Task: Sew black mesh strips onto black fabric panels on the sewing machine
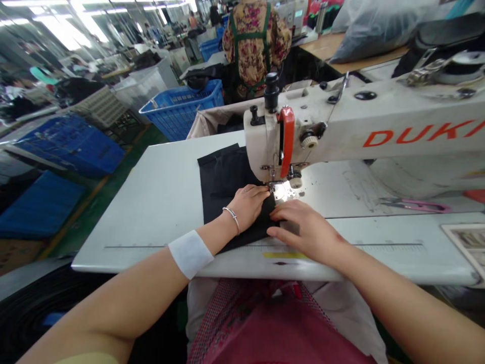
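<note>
A piece of black fabric (227,177) lies flat on the white sewing table (151,202), its right edge by the needle of the sewing machine (273,136). My left hand (248,202) rests on top of the fabric, fingers stretched out toward the presser foot (272,186). At the fabric's right edge, my right hand (303,225) touches the cloth with its fingertips, the thumb spread apart from them. Part of the fabric is hidden under my left hand and behind the machine head. A small lamp lights the needle plate (286,191).
Pink-handled thread snips (417,204) lie on the machine bed at right. A ruler strip (379,247) runs along the table's front. Behind the table stand a blue basket (185,106) and a person in a flowered top (248,45). Blue bins (68,144) are at left.
</note>
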The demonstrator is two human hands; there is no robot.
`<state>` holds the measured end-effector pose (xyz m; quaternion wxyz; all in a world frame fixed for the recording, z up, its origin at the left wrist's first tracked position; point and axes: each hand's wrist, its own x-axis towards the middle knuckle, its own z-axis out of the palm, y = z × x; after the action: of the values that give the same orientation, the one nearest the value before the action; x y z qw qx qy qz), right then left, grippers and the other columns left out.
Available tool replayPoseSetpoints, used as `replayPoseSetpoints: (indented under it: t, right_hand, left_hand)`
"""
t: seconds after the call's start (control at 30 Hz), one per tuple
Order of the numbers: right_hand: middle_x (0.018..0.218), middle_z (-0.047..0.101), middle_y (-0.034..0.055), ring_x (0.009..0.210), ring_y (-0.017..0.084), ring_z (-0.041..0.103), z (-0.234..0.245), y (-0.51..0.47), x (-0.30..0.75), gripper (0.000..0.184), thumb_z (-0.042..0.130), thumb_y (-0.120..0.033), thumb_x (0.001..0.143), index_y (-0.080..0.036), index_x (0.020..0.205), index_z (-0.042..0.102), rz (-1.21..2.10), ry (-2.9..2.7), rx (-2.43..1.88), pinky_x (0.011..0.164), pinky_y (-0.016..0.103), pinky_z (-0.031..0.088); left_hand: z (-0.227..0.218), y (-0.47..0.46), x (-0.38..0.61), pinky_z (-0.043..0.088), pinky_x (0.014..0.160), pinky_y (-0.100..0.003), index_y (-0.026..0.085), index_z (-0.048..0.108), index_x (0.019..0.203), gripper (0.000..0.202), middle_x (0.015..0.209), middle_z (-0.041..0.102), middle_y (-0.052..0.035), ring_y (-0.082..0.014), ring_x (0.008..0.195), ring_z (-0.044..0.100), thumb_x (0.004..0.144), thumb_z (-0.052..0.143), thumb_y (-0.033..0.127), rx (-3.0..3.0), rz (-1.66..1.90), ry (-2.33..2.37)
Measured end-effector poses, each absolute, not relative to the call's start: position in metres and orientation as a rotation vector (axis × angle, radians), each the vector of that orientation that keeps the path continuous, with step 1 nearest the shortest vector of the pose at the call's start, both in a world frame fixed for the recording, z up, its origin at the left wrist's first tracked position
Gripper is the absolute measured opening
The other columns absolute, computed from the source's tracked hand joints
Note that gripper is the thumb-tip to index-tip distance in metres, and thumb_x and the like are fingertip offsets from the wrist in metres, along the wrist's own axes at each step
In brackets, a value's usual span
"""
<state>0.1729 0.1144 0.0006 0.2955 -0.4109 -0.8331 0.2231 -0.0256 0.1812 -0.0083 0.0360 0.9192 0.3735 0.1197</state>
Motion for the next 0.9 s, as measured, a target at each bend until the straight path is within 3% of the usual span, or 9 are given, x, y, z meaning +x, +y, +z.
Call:
replayPoseSetpoints:
  t: [0.1,0.2,0.3,0.4,0.47,0.6,0.77,0.9]
  right_hand:
    - [0.090,0.066,0.0059,0.090,0.022,0.058,-0.004,0.111,0.175,0.017,0.063,-0.034,0.087,-0.019,0.079,0.063,0.583,-2.111,-1.241,0.084,0.038,0.046]
    - [0.085,0.065,0.0048,0.086,0.021,0.057,0.001,0.124,0.195,0.019,0.059,-0.029,0.090,-0.020,0.073,0.061,0.544,-2.085,-1.281,0.082,0.037,0.045]
    - [0.086,0.065,0.0060,0.088,0.022,0.057,0.015,0.130,0.210,0.026,0.051,-0.037,0.094,-0.020,0.077,0.062,0.448,-2.138,-1.310,0.085,0.040,0.043]
    - [0.086,0.063,0.0080,0.091,0.024,0.056,0.019,0.119,0.201,0.034,0.055,-0.051,0.089,-0.020,0.078,0.062,0.352,-2.266,-1.346,0.085,0.041,0.043]
    - [0.088,0.062,0.0083,0.092,0.026,0.055,0.012,0.109,0.190,0.032,0.065,-0.051,0.081,-0.019,0.081,0.061,0.351,-2.232,-1.434,0.083,0.041,0.043]
    - [0.083,0.063,0.0024,0.081,0.020,0.057,0.000,0.100,0.179,0.020,0.067,-0.033,0.081,-0.021,0.094,0.056,0.497,-2.149,-1.497,0.073,0.034,0.043]
    - [0.089,0.065,0.0081,0.088,0.028,0.057,0.001,0.096,0.184,0.042,0.062,-0.054,0.081,-0.019,0.105,0.056,0.330,-2.156,-1.595,0.075,0.040,0.042]
    - [0.093,0.065,0.0040,0.087,0.021,0.059,0.008,0.108,0.194,0.022,0.059,-0.024,0.083,-0.022,0.105,0.056,0.473,-2.195,-1.431,0.077,0.033,0.044]
  left_hand:
    - [0.001,0.181,-0.021,0.042,0.103,-0.042,0.012,0.055,0.122,0.032,0.134,0.055,-0.0107,-0.0228,0.120,0.052,0.092,0.046,0.014,2.843,0.204,1.131]
    - [0.013,0.185,-0.017,0.044,0.101,-0.041,0.010,0.056,0.119,0.029,0.123,0.061,-0.0132,-0.0239,0.112,0.057,0.092,0.048,0.017,2.856,0.105,1.078]
    - [0.026,0.192,-0.016,0.050,0.090,-0.038,0.011,0.058,0.116,0.026,0.105,0.067,-0.0116,-0.0235,0.098,0.063,0.092,0.050,0.019,2.845,0.048,1.045]
    - [0.033,0.198,-0.021,0.049,0.090,-0.037,0.015,0.062,0.109,0.021,0.100,0.068,-0.0086,-0.0227,0.098,0.062,0.092,0.051,0.020,2.838,0.016,0.978]
    - [0.034,0.199,-0.026,0.047,0.095,-0.037,0.016,0.063,0.105,0.018,0.102,0.068,-0.0071,-0.0216,0.102,0.061,0.092,0.050,0.020,2.831,0.010,0.931]
    - [0.029,0.199,-0.035,0.044,0.101,-0.033,0.017,0.058,0.115,0.026,0.120,0.063,-0.0065,-0.0180,0.112,0.058,0.095,0.041,0.019,2.790,0.025,0.912]
    - [0.026,0.196,-0.034,0.044,0.101,-0.032,0.016,0.056,0.115,0.029,0.119,0.063,-0.0072,-0.0188,0.113,0.058,0.098,0.033,0.022,2.763,0.007,0.944]
    - [0.031,0.189,-0.028,0.047,0.096,-0.033,0.017,0.054,0.118,0.028,0.115,0.064,-0.0081,-0.0199,0.107,0.061,0.098,0.035,0.022,2.756,-0.026,1.009]
